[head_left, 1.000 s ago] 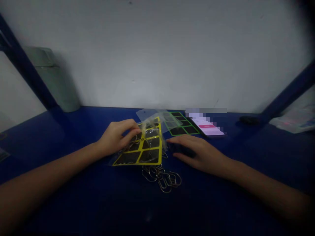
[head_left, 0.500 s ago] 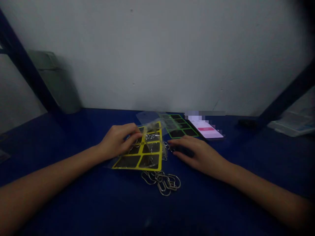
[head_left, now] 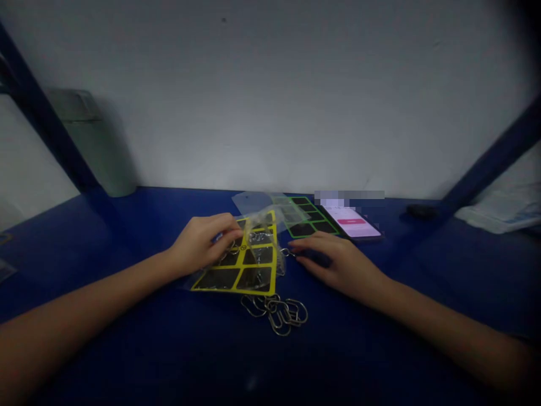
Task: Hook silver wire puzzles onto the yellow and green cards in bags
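With fingers curled and thumb close against them on the left hand [head_left: 207,239], pinches the crinkled clear plastic bag [head_left: 260,235] at the upper left of the yellow-bordered label sheet [head_left: 256,277]; cannot make out the exact grip behind the knuckles. With fingertips nearly together on the right hand [head_left: 338,259], appears to have hold of one end of a small wire link [head_left: 287,252], just beside the bag's right edge; cannot tell how firmly. Find bag and sheet near the middle of the blue table [head_left: 190,349], between the hands, with a heap of oval metal rings [head_left: 281,313] at the near edge. Note another metal ring [head_left: 231,248] by the left thumb; cannot tell whether inside the plastic or on top. Expect a light, limp, slippery bag, apt to skid on smooth paint; expect a stiffer sheet, easily creased. Best taken by the near yellow border, pinched through plastic and sheet together. Expect hard, smooth rings, light and not fragile, prone to snag on one another; lift singly by the outer curve. Note farther back a green-bordered label sheet [head_left: 301,230] and a lit phone [head_left: 359,225].
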### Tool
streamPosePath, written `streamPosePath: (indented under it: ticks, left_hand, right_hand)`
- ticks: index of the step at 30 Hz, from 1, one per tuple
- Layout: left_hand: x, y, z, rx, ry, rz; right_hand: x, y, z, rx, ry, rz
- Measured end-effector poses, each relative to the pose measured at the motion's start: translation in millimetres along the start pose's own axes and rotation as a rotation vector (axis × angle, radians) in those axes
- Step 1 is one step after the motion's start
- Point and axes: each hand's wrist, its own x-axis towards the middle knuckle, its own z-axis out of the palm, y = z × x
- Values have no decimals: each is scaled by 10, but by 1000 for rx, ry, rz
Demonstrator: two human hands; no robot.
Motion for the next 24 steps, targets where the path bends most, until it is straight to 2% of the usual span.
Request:
streamPosePath:
  ticks: [5, 8, 10, 14, 19, 24]
  left_hand:
    - [11, 18, -4, -2, -3, -8]
    - [13, 22, -8, -7, -8, -6]
    - [13, 22, -11, -5, -9, -5]
    - [15, 16, -11, -5, -13, -4]
    - [6, 10, -8, -6, -8, 2]
    - [-4, 21, -17, -7, -8, 1]
  right_hand:
    - [-9, 0, -12, 0, 72, 15]
    - [-9, -47, -7, 22, 16, -68]
    - [-9, -52, -6, 15, -30, -68]
    - [-12, 21, -15, -9, -3, 20]
    - [-2, 23, 3, 9, 37, -26]
    - [5, 13, 10, 1, -5, 0]
